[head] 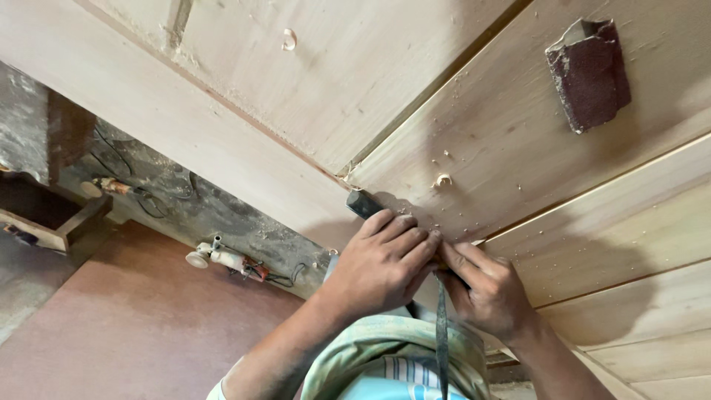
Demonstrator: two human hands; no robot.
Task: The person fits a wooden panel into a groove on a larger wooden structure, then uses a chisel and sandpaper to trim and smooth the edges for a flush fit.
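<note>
Chisel (365, 203) lies low against the wooden panel (518, 133), its dark end poking out beyond the knuckles near a groove between boards. Nearest the camera, a pale green and striped cloth (385, 363) covers the person's front, with a thin dark strap (442, 333) hanging down across it. Just above, the left hand (381, 263) wraps its fingers tightly over the chisel, and the right hand (485, 285) is curled closed beside it, fingertips touching the left hand's; what it pinches is hidden. Small curled shavings (442, 180) dot the wood past the hands. Farther off, a folded sheet of dark red sandpaper (589, 74) rests on the panel. Down on the floor lies a power tool (222, 258) with cable.
</note>
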